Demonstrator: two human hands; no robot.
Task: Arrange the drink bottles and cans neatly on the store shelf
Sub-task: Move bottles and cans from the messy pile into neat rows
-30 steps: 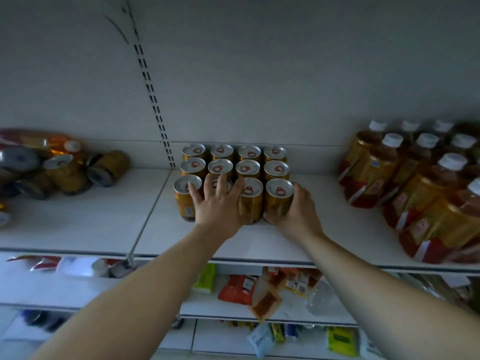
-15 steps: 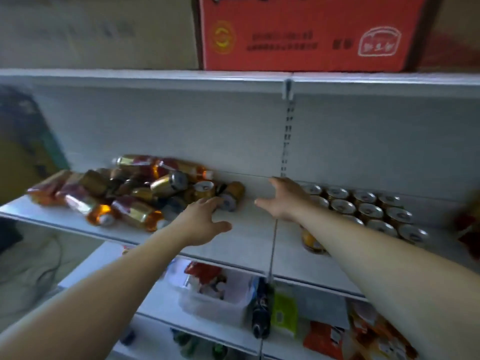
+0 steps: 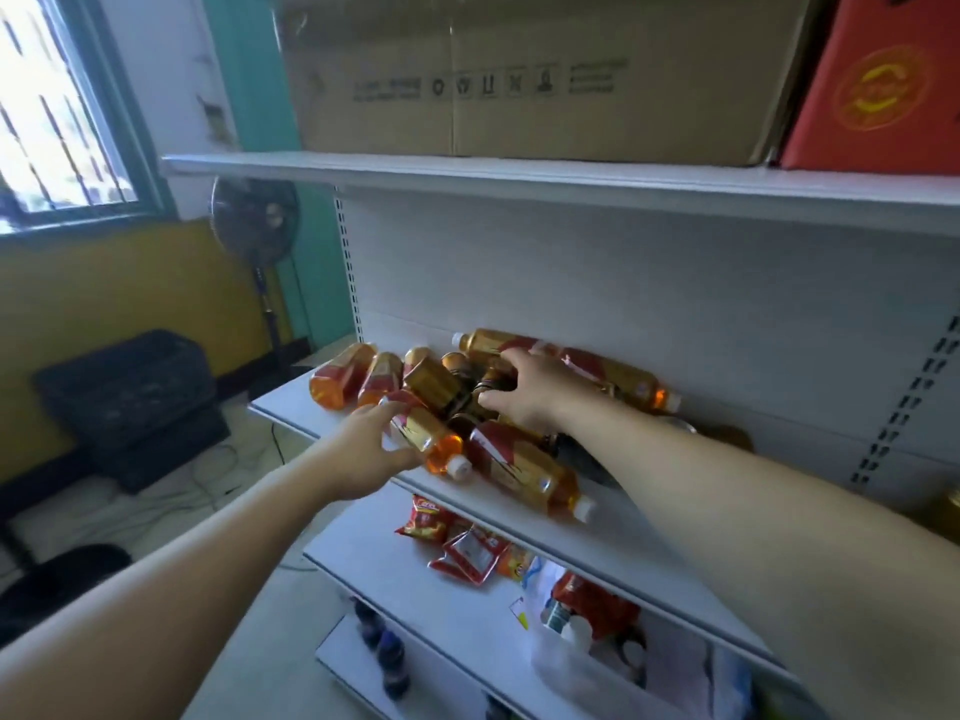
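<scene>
White shelving unit, middle shelf (image 3: 524, 530) at about chest height. Big brown carton (image 3: 519, 70) sits on the top board, red carton (image 3: 878, 85) beside it on the right. Black crate (image 3: 130, 392) on the floor far left, standing fan (image 3: 254, 220) behind it. On the left end of the middle shelf is a messy pile (image 3: 467, 402) of amber drink bottles and gold cans, all lying on their sides and touching or overlapping. Both bare arms reach into it. Right hand (image 3: 524, 392) is in the middle of the pile, fingers (image 3: 511, 358) curled over and thumb underneath, gripping a half-hidden can (image 3: 491, 380); exact shape unclear. Left hand (image 3: 363, 454) is at the pile's front edge, fingers (image 3: 387, 407) spread and bent round the body of the front bottle (image 3: 428, 436), thumb under it, touching. That bottle's white cap points toward the aisle. A second bottle (image 3: 524, 475) lies just right of it, near the shelf lip, under the right forearm. A gold can (image 3: 434, 379) lies tilted between the two hands. Snack packets (image 3: 457, 543) on the shelf below.
</scene>
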